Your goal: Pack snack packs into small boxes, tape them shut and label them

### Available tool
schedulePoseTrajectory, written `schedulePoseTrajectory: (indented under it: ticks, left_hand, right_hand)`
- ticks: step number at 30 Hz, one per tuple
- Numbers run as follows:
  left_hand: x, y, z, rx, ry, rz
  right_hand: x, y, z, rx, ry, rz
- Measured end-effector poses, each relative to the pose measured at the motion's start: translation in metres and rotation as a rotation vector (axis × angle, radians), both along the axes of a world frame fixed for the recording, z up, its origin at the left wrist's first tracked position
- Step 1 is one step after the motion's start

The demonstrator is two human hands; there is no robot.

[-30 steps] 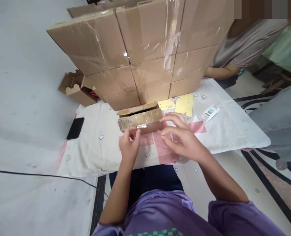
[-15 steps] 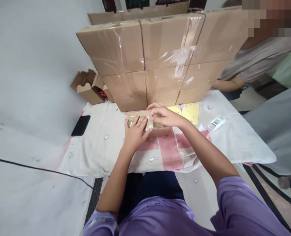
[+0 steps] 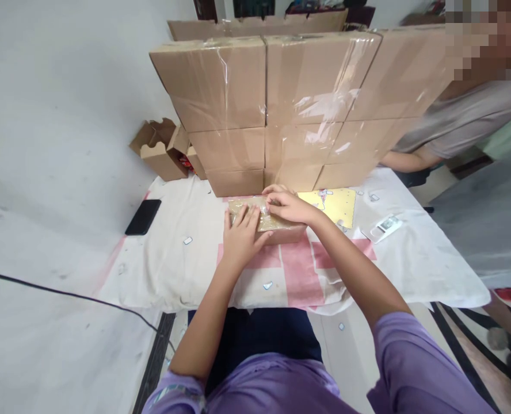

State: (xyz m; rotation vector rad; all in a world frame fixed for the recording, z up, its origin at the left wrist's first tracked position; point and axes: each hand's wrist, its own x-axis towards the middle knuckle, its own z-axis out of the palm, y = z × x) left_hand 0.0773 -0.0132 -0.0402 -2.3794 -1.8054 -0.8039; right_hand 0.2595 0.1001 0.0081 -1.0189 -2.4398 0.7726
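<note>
Plainly, underneath the work, a long table (image 3: 411, 259) draped in white cloth with pink blocks. Upright along its back, a tall stack of brown taped cardboard boxes (image 3: 221, 86), perhaps there to stay beyond the hands' way. Just in front, a small oblong brown cardboard box (image 3: 285, 234) with shiny clear tape (image 3: 267, 225) on top, within easy reach. Over its left part, left hand (image 3: 240, 236), grip spread, thumb down the front, likely for steadying. Above the tape, right hand (image 3: 286, 207), fingertips drawn together; cannot tell whether pinching it. Well left, a flat black phone-like slab (image 3: 143, 217).
</note>
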Motion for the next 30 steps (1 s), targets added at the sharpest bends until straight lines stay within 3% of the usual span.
schedulePoseTrajectory:
  ticks: [5, 15, 30]
  left_hand:
    - [-0.002, 0.0, -0.002, 0.077, 0.094, -0.008]
    - [-0.002, 0.0, -0.006, 0.159, 0.096, -0.028]
    - [-0.002, 0.001, -0.005, 0.127, 0.04, -0.078]
  right_hand:
    - [-0.004, -0.003, 0.004, 0.026, -0.066, -0.036]
    - [-0.011, -0.007, 0.002, 0.11, -0.179, -0.088]
    - [-0.017, -0.008, 0.004, 0.177, -0.315, -0.131]
